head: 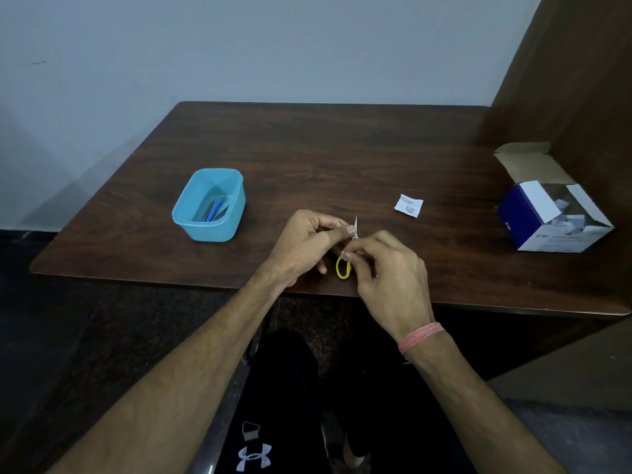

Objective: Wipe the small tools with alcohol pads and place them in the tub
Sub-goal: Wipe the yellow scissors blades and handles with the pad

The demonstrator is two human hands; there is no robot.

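Note:
Small scissors with yellow handle loops (343, 267) are held upright above the table's front edge. My right hand (390, 268) pinches them just above the loops. My left hand (307, 244) pinches a white alcohol pad (355, 223) at the blade end, thumb against forefinger. Most of the blades are hidden by my fingers. The blue plastic tub (212, 231) stands to the left of my hands, and a blue-handled tool (214, 209) lies inside with other small tools.
A white pad packet (408, 205) lies flat on the dark wooden table (325, 148), right of my hands. An open blue-and-white box of pads (547, 220) stands at the far right beside a wooden panel. My legs are under the table edge.

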